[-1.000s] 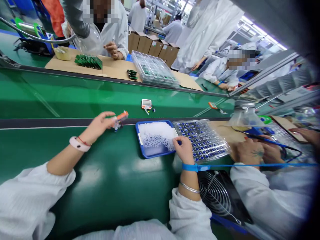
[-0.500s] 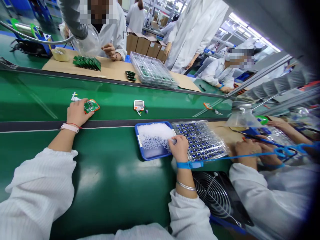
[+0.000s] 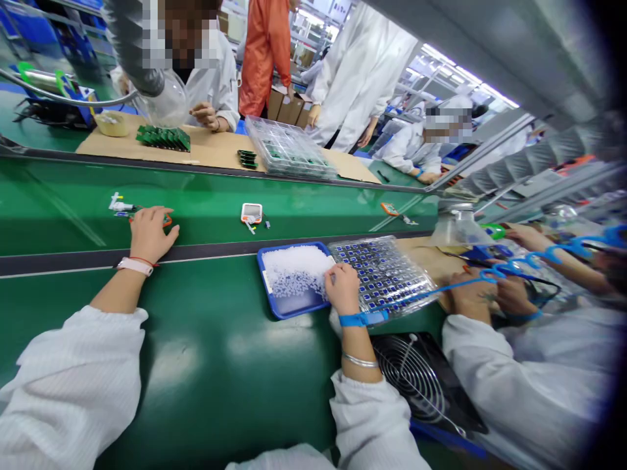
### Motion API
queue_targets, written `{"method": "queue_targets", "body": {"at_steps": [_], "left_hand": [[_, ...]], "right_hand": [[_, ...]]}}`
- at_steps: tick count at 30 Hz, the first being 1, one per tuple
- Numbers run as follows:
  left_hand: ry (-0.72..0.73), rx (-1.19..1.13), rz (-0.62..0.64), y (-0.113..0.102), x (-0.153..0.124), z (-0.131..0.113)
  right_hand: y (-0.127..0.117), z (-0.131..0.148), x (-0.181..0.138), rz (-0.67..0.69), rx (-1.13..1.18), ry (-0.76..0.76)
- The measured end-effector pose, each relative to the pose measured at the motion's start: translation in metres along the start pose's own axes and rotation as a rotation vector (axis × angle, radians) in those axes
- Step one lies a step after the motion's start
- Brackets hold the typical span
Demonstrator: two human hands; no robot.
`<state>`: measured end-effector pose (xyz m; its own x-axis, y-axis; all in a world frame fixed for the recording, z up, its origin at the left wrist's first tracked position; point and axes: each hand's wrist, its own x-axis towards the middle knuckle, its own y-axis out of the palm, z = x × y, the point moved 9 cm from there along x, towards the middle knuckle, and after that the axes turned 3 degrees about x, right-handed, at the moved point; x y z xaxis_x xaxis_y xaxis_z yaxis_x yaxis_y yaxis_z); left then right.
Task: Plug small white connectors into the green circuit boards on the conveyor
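Observation:
On the green conveyor belt, my left hand (image 3: 151, 232) lies over an orange-rimmed device (image 3: 168, 220), its fingers apart and covering most of it. A white connector with wires (image 3: 122, 205) lies just left of those fingertips. My right hand (image 3: 343, 286) is at the right edge of a blue tray (image 3: 279, 312) filled with small white plastic pieces (image 3: 298, 264). Its thumb and fingers are curled together; whatever is between them is hidden. A blue wrist strap (image 3: 362, 318) circles that wrist. A clear blister tray of small dark-blue parts (image 3: 382, 271) stands right beside it.
Another orange-and-white device (image 3: 251, 213) and an orange-edged one (image 3: 390, 209) lie on the belt. A fan with a wire guard (image 3: 416, 375) is right of my right forearm. Co-workers' hands (image 3: 473, 294) work at right; green boards (image 3: 164, 138) lie across the belt.
The devices on the belt have shifted left in view. My left hand has spread over its device, whose green board no longer shows. My right hand stays at the blue tray. An orange-clothed person appears behind.

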<state>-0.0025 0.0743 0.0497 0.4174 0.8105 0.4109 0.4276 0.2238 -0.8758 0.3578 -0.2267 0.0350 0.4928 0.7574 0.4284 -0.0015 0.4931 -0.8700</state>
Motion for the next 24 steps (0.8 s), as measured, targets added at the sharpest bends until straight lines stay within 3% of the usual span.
{"method": "queue_targets", "body": {"at_steps": [9, 16, 24], "left_hand": [[0.034, -0.003, 0.029, 0.009, 0.005, 0.005], [0.028, -0.023, 0.060, 0.011, 0.006, 0.005], [0.040, -0.019, 0.104, 0.015, 0.007, 0.003]], "right_hand": [[-0.013, -0.004, -0.003, -0.036, 0.245, 0.003], [0.001, 0.040, -0.017, 0.316, 0.470, -0.147], [0.009, 0.044, -0.022, 0.413, 0.405, -0.154]]}}
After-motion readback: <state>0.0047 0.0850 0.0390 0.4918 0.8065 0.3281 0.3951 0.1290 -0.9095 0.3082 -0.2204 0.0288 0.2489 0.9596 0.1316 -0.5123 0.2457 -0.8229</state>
